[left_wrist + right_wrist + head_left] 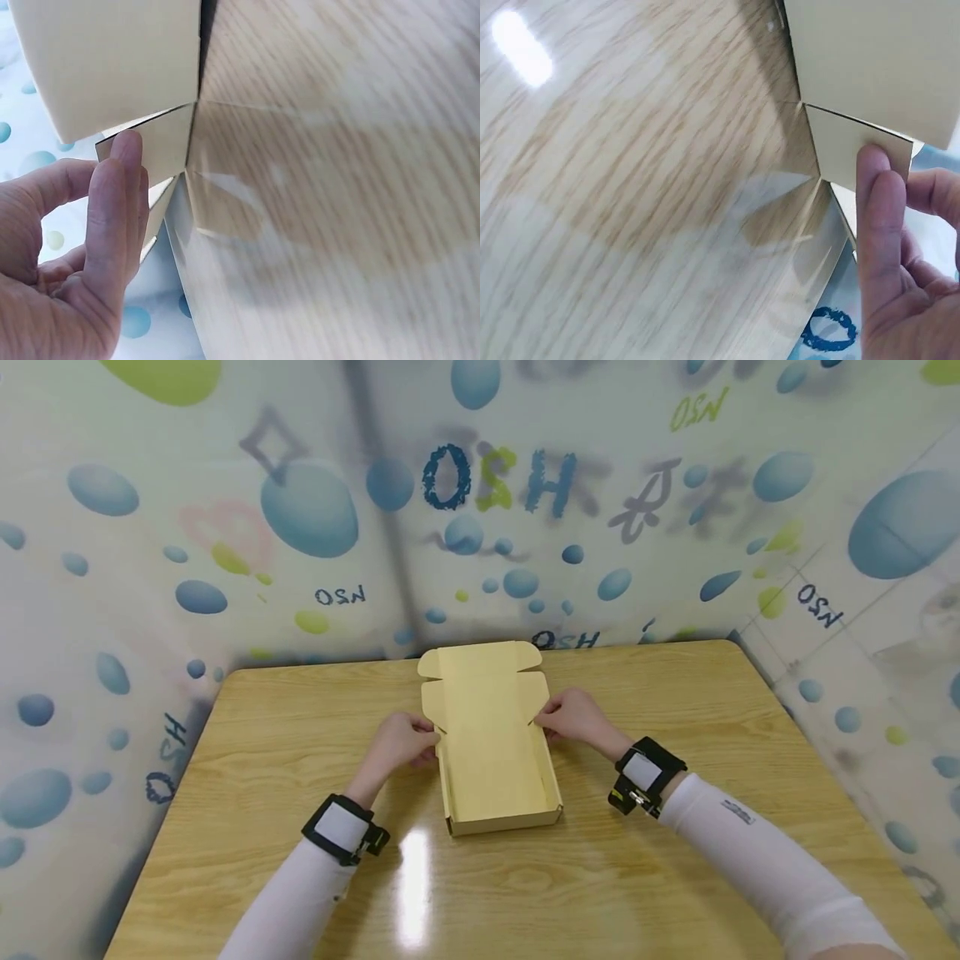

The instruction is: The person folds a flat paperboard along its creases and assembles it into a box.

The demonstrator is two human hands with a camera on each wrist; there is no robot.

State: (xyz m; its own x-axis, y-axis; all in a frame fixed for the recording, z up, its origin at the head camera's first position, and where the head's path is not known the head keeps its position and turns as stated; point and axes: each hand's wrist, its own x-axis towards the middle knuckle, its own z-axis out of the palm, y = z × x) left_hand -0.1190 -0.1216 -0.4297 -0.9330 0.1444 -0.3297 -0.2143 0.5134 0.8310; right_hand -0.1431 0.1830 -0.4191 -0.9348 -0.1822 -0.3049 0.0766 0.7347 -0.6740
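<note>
A yellowish cardboard mailer box (495, 760) lies on the table with its lid (483, 664) folded out flat toward the far edge. On the box's left side my left hand (401, 742) pinches a small side flap (159, 142) between thumb and fingertips. The matching flap (840, 142) on the right side is pinched by my right hand (573, 717) in the same way. Both flaps stand up beside the side walls, and the thumbs are partly hidden behind them in the wrist views. Nothing lies inside the shallow tray part of the box.
The wooden table (300, 710) is glossy, with a bright light reflection left of the box's near end. A patterned cloth backdrop (525, 552) rises behind the table's far edge and along both sides.
</note>
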